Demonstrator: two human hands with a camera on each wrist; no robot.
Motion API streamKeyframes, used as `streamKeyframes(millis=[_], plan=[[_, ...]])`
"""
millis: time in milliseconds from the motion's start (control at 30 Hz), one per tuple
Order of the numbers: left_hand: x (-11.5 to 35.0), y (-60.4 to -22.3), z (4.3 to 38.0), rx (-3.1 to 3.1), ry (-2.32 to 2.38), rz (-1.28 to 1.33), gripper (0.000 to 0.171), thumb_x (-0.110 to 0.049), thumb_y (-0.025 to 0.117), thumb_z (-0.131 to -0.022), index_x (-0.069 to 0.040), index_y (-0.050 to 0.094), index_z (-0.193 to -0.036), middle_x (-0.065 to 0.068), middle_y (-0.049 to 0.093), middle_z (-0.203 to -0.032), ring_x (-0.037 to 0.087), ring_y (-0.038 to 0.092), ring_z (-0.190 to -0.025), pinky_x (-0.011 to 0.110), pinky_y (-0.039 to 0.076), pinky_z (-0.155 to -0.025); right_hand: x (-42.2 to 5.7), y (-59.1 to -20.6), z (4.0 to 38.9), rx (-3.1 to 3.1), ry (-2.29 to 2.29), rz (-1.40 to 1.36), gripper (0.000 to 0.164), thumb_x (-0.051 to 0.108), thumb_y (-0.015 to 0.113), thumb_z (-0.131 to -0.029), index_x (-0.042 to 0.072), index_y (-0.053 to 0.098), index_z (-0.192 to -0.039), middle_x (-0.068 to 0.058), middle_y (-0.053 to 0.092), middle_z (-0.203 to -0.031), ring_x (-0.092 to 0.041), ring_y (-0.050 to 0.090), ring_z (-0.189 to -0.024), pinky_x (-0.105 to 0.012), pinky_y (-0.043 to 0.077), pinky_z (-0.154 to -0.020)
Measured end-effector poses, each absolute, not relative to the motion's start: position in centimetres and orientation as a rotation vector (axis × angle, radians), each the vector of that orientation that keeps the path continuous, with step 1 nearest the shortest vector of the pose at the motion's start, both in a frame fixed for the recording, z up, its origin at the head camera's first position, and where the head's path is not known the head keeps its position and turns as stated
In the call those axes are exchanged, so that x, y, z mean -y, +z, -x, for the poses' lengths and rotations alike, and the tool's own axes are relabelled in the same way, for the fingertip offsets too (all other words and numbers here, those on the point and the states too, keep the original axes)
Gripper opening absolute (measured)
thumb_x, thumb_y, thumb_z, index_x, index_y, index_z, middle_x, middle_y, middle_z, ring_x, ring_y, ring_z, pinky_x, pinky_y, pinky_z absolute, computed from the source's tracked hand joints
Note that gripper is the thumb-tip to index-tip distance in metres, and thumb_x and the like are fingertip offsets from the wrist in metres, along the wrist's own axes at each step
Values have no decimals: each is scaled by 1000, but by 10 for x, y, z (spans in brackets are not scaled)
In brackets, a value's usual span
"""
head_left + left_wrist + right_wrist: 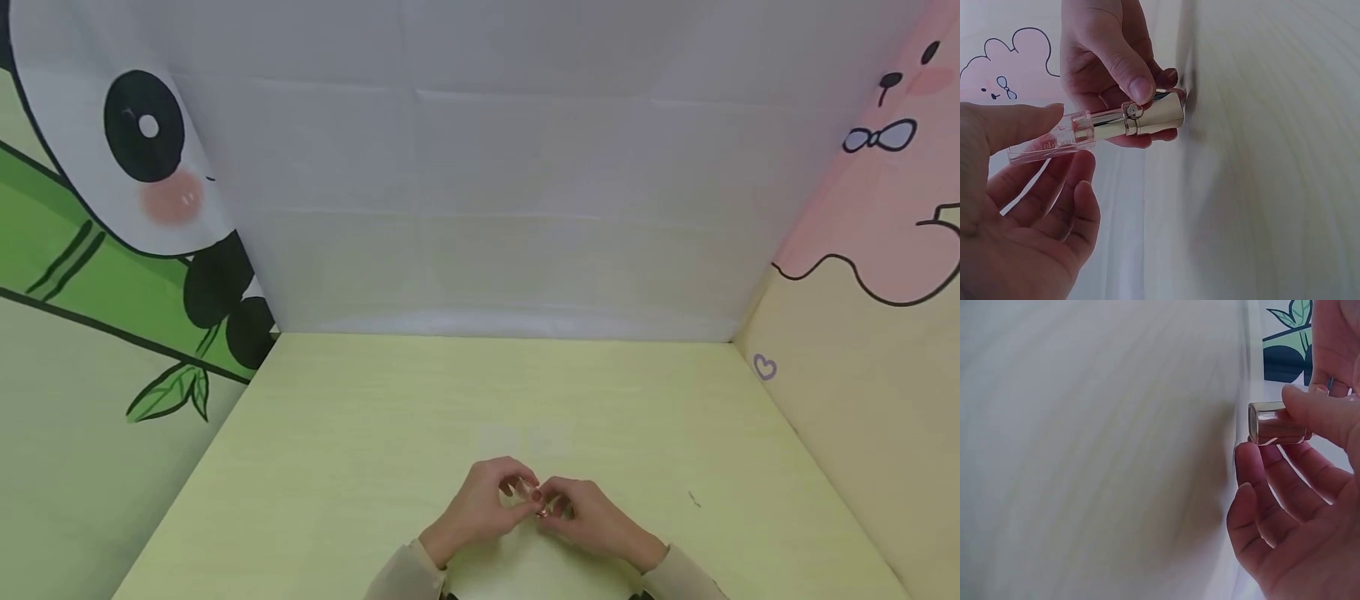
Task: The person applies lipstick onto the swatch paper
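A lipstick tube (1113, 127) with a gold base (1163, 115) and a clear pinkish cap (1029, 150) is held between both hands, just above the table. My left hand (480, 504) pinches the clear cap between thumb and fingers. From the other end, my right hand (592, 518) grips the gold base, with the thumb on top and fingers beneath. A gold inner sleeve shows between cap and base in the left wrist view. In the right wrist view the base's flat end (1254, 424) faces the camera, and the cap is mostly hidden.
The pale yellow table (390, 408) has a white wall (480, 208) behind it. Painted side panels stand left (82, 400) and right (862, 358). Two faint pale squares (498, 438) lie beyond the hands, and a small dark mark (694, 499) is at the right.
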State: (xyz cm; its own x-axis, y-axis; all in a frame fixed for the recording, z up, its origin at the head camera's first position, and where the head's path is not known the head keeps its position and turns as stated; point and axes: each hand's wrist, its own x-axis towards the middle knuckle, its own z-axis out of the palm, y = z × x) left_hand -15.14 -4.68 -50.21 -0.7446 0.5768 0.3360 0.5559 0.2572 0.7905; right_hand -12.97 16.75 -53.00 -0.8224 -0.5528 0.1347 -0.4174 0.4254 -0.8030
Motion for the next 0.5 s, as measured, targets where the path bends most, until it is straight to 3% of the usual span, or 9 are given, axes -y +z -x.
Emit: streamKeyframes(millis=[500], plan=[[55,-493,157,-2488,1643,-1024,20,-3,79,-73,-7,68,-89,0,66,-81,12,58,-67,27,51,-63,-177,-531,132,-2557,-1318,795,18,18,72,-87,13,64,-103,7,64,-93,-9,60,-77,-26,50,-68]])
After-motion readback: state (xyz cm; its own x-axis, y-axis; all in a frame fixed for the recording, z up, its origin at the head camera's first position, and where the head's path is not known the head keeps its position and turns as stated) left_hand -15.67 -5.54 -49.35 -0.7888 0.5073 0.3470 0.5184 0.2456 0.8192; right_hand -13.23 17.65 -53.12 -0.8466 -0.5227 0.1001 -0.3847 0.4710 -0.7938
